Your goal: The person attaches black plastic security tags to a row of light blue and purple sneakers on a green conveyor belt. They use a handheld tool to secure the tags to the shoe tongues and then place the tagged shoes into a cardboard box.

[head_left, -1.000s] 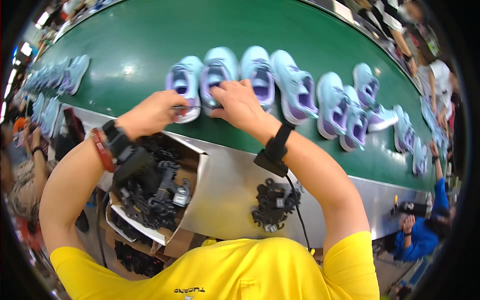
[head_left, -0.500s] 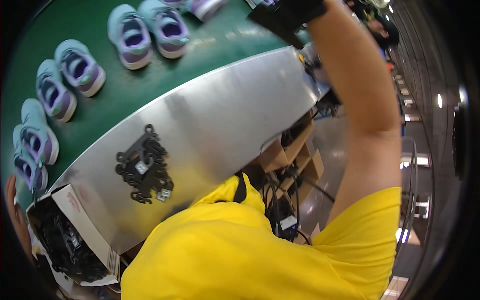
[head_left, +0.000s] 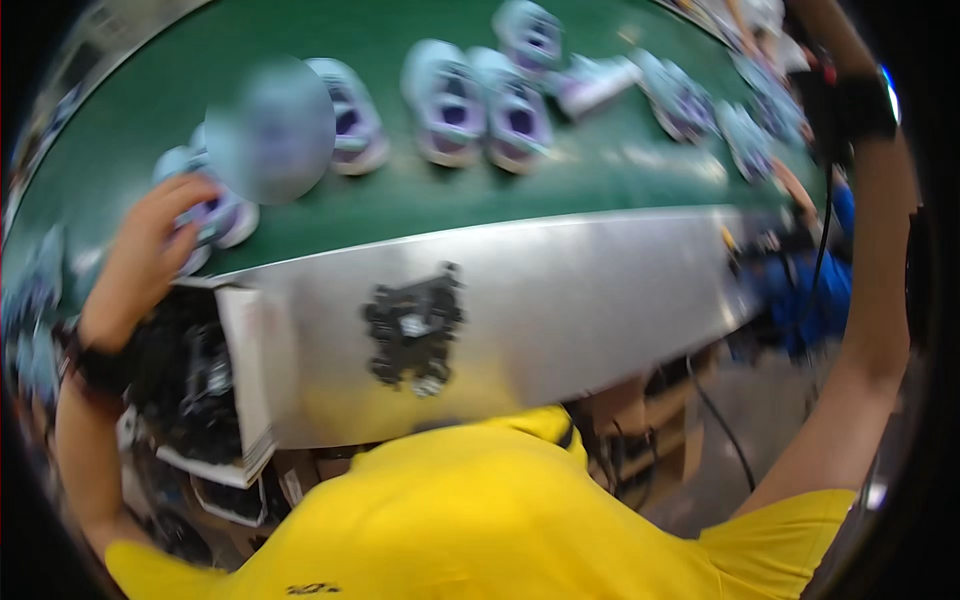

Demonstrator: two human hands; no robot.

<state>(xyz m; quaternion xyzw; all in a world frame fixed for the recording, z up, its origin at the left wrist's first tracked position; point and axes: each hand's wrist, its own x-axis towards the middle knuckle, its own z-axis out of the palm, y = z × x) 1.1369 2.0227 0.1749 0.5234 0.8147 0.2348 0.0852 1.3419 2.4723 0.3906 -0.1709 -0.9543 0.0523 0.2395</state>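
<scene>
On a green belt stand several light-blue and purple sneakers, mostly in pairs, such as the middle sneaker (head_left: pixel 445 105). My left hand (head_left: pixel 150 250) reaches over the belt's near edge at the left. Its fingers and thumb are bent round the heel end of a sneaker (head_left: pixel 233 218), whose pair mate it partly hides. My right arm stretches up along the right side, a black band at its wrist. Beyond the band my right hand (head_left: pixel 830 30) runs off the upper edge, so its fingers are hidden.
A metal ledge (head_left: pixel 580 280) borders the belt, with a pile of black hook-ended plastic pieces (head_left: pixel 415 325) on it. At its left end stands a white carton (head_left: pixel 240 350) of black pieces. Another person's hand (head_left: pixel 795 185) is by the sneakers at far right. Cables and cartons lie below.
The view has turned, so the belt and ledge lie more level. My left hand has come in from the left edge to a sneaker. My right arm now reaches further to the right.
</scene>
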